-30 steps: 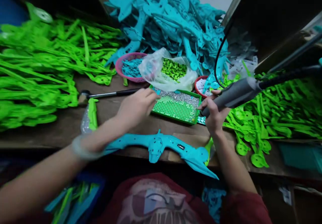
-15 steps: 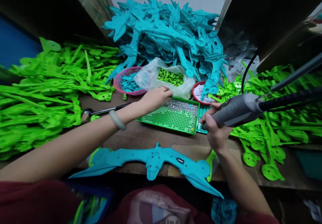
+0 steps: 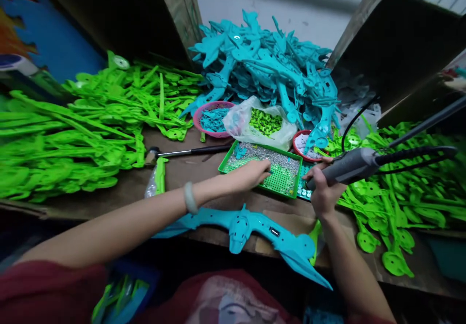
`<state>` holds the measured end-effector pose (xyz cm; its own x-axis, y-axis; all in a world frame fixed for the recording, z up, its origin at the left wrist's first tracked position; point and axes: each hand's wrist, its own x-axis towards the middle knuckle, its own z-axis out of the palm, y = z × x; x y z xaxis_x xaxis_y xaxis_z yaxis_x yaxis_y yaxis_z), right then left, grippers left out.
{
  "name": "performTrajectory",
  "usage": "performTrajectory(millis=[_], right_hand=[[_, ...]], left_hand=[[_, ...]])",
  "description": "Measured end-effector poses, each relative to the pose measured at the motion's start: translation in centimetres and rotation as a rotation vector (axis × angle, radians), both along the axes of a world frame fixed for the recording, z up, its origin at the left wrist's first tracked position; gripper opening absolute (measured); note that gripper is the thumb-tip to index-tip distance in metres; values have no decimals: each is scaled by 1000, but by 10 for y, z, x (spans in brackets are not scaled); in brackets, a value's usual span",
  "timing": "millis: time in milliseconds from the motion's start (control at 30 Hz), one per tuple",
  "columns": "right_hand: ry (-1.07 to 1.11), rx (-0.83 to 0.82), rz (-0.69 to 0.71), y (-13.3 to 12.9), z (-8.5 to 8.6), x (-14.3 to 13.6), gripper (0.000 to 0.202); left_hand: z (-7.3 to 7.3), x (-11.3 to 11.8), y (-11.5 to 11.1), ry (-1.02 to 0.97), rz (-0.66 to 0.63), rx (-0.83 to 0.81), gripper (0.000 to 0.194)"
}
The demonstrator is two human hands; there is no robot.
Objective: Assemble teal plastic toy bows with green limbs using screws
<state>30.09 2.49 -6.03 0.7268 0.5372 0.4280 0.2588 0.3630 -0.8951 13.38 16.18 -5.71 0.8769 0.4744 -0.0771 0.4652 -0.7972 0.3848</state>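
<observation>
My left hand (image 3: pixel 257 172) is over the near part of a green perforated tray (image 3: pixel 280 182), fingers drawn together. What they hold, if anything, is too small to make out. Small silvery pieces that look like screws (image 3: pixel 251 152) lie along the tray's far side. On the right, my right hand (image 3: pixel 324 195) grips a grey electric screwdriver (image 3: pixel 351 164) with a black cable; its tip is hidden by the hand. A turquoise bow-shaped plastic piece (image 3: pixel 238 229) lies across the table's front edge, below both hands. My left forearm covers part of its left end.
Turquoise parts (image 3: pixel 262 57) are heaped at the back, lime-green parts (image 3: pixel 91 135) on the left and others (image 3: pixel 393 202) on the right. Behind the tray stand a pink basket (image 3: pixel 197 122), a plastic bag (image 3: pixel 236 120) and a red bowl (image 3: pixel 296 144). A hammer (image 3: pixel 174 153) lies left.
My left hand has moved from the tray's far edge by the bag back toward me, over the tray. The right hand keeps its grip on the screwdriver. The view has shifted left.
</observation>
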Motion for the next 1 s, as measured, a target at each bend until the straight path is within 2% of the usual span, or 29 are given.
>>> performTrajectory(millis=[67,133,200,267,333,433,467,533,600,800,1000], right_hand=[[3,-7,-8,0,-1,0,32],[8,-3,-18,0,-3,1,32],[7,8,-28,-1,-4,3,31],[1,23,-34,-1,-3,4,30],[-1,38,-35,-3,0,3,29],[-18,36,-39,-4,4,2,30],[-29,26,-43,-4,5,3,31],[-51,7,-58,-2,5,6,34],[-65,-9,-57,-1,5,8,38],[-98,-5,-5,-4,2,7,40],[-95,-7,42,-6,3,2,37]], left_hand=[[-8,15,3,-42,-5,-55,18],[-9,30,19,-100,16,-62,22],[-3,36,35,-163,17,-44,19],[5,29,36,-213,-37,-33,11],[7,8,15,-243,-150,-55,16],[2,-33,-36,-275,-354,-115,23],[-1,-46,-52,-326,-449,-31,28],[-8,-63,-79,-449,-514,167,30],[-13,-67,-96,-496,-556,294,27],[-15,-54,-115,-430,-546,493,28],[-20,-63,-120,-440,-476,499,29]])
